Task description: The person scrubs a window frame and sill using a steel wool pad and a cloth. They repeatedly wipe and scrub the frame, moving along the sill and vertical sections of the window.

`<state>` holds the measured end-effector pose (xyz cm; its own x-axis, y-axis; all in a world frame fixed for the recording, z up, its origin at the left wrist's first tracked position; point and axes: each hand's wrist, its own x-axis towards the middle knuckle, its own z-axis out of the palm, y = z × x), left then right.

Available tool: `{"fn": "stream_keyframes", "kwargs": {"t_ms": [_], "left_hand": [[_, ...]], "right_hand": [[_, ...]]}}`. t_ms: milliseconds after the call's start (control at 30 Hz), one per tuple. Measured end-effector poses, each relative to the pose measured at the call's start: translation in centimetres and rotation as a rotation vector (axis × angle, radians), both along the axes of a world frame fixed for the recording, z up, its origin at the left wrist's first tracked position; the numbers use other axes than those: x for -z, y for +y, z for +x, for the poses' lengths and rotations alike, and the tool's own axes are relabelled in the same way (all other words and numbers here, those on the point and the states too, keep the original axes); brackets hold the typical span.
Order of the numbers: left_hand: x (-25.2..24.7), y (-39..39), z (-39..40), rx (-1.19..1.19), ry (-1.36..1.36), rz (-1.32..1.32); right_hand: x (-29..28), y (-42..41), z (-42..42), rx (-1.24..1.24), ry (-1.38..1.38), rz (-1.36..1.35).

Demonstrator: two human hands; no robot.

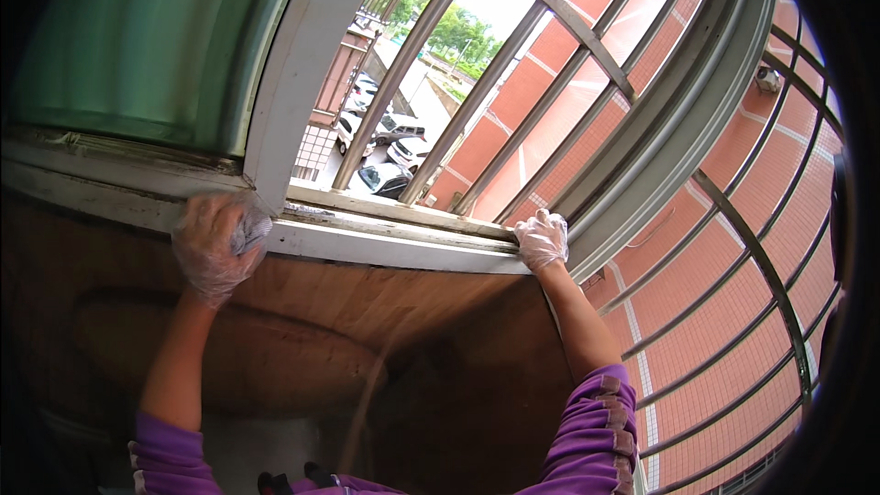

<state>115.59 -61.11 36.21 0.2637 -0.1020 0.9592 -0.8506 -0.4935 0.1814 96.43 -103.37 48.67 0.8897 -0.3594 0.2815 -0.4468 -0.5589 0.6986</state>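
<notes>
My left hand [220,244], in a clear plastic glove, is closed around a crumpled grey cloth [251,228] and lies against the white window frame [268,117] at its lower corner. The hand is somewhat blurred. My right hand [542,239], gloved the same way, rests with bent fingers on the right end of the window track [412,232], beside the upright frame; whether it grips the edge cannot be told. Dark grime marks the track and the bottom of the sliding pane [137,48].
Metal security bars [474,82] stand outside the window, with more bars [749,254] at the right. Beyond them are a red tiled wall [701,330] and parked cars [385,172] below. A brown wood-look surface [371,295] lies under the sill.
</notes>
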Motion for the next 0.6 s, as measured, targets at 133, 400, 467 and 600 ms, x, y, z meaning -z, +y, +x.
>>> {"fn": "stream_keyframes", "kwargs": {"t_ms": [133,400,467,600], "left_hand": [[0.1,0.2,-0.1,-0.025,-0.003,0.029],[0.2,-0.1,-0.2,0.008,0.001,-0.023],[-0.1,-0.2,-0.4,0.002,0.009,0.003],[-0.2,0.2,-0.4,-0.005,0.01,0.003]], "right_hand": [[-0.8,-0.9,1.7,0.113,0.325,0.013],[-0.1,-3.4,-0.4,-0.163,0.059,-0.061],[0.8,-6.8,-0.6,-0.243,-0.237,0.037],[-1.1,-3.7,1.4,-0.064,-0.063,0.007]]}}
